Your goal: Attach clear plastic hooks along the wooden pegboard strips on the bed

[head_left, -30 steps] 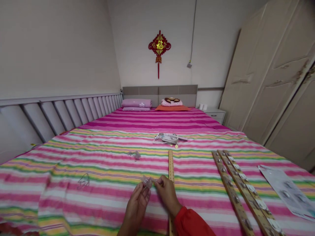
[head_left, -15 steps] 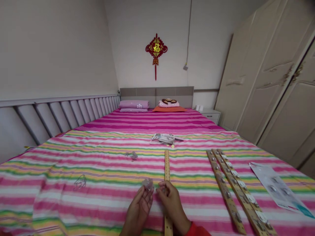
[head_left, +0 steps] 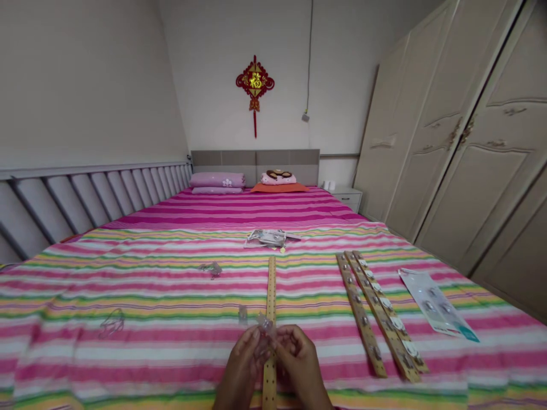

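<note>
My left hand and my right hand are close together over the near half of a strip of wood with holes, which lies lengthwise on the bed. Between their fingertips both pinch a small crinkled clear plastic bag; its contents are too small to make out. A separate clear plastic piece shows just beyond my left fingers. Right of my hands lie several similar wooden strips carrying metal pieces, some with white discs.
A clear blister pack lies at the right. Further off are a clear plastic package and small grey pieces. A tangled clear bit rests at the left. Railing borders the left side; wardrobes stand right.
My right hand has come over to the plastic bag, and both hands now pinch it. A clear plastic piece now shows separately beyond my left hand. The view has turned slightly right.
</note>
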Tool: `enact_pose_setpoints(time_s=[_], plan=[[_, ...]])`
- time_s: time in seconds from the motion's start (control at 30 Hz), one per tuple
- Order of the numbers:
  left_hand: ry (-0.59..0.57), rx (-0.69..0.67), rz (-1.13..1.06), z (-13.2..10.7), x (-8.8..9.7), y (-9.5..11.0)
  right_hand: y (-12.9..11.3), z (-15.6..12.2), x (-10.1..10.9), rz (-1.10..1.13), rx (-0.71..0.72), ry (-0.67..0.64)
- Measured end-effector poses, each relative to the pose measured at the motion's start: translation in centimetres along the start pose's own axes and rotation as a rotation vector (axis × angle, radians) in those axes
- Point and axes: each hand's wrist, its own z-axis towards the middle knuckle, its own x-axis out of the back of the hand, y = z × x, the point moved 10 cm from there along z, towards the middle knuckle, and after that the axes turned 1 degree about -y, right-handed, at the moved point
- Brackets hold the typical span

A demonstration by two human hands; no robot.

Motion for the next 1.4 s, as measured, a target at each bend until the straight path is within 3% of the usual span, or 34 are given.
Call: enact_pose_setpoints(time_s=[0.27, 0.57, 0.7, 0.9, 1.03, 1.1, 1.27, 1.4], plan=[[0.012, 0.007, 0.25, -0.3, 0.5, -0.9, -1.6, -0.1, 1.7, -0.047, 0.028, 0.053], [0.043, 0.298, 0.106, -1.5, -0.1, -4.5, -3.4, 0.7, 2.1, -0.081, 0.012, 0.013], [0.014, 0.34, 0.185, -2.0, -0.7, -5.0, -3.1, 1.2, 2.1, -0.048, -0.038, 0.0], [-0.138, 0.146, 0.764, -1.0, -1.0, -2.1, -1.8, 2.0, 2.2, -0.009, -0.079, -0.039], [-0.055, -0.165, 0.936, 0.5, -1.2, 2.9, -1.1, 2.9, 2.1, 0.001, -0.101, -0.072], [-0.032, -0.257, 0.939, 1.2, -1.9, 4.7, -1.1, 3.5, 1.8, 0.004, -0.102, -0.098], [-0.102, -0.252, 0.956, 3.8, -4.2, 5.2, -0.6, 5.9, 1.0, 0.023, -0.113, -0.136], [-0.139, -0.211, 0.913, 7.2, -4.5, 4.6, 0.1, 8.6, 1.0, 0.019, -0.129, -0.123]])
